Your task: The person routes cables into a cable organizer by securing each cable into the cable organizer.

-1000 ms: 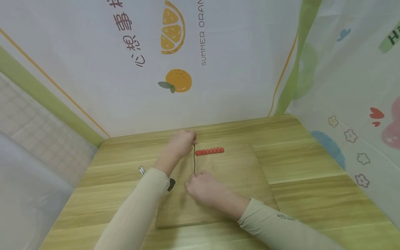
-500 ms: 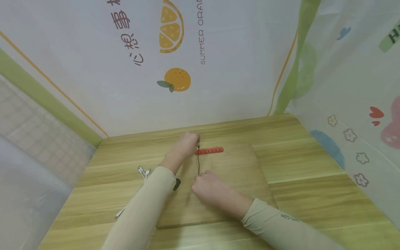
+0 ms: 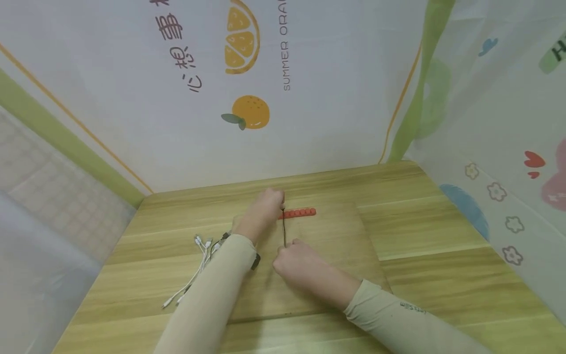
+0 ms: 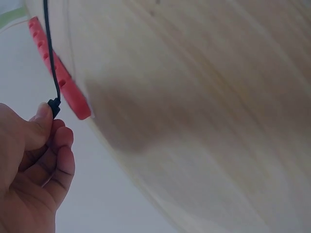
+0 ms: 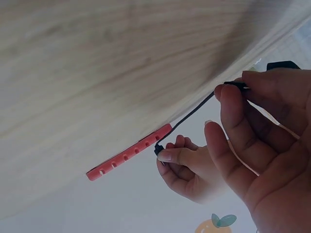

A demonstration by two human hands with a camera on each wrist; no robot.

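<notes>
A short black cable (image 3: 284, 228) stretches between my two hands above a wooden board (image 3: 331, 265). My left hand (image 3: 269, 200) pinches the plug (image 4: 54, 107) at its far end between thumb and index finger. The near end, another black plug (image 5: 235, 85), is pinched by the thumb and fingertips of my right hand (image 3: 296, 265). A red cable holder (image 3: 300, 213) with a row of slots lies toward the back of the board. In the head view the cable crosses in front of the holder's left part, and the left hand hides its left end.
Several white and black cables (image 3: 194, 275) lie on the wooden table (image 3: 146, 255) left of the board, partly hidden by the left sleeve (image 3: 212, 290). Behind the table hangs a printed white curtain (image 3: 327, 123).
Both hands have shifted right with the cable, from beside the red holder's left end to in front of its left part. More of the loose cables shows past the left sleeve.
</notes>
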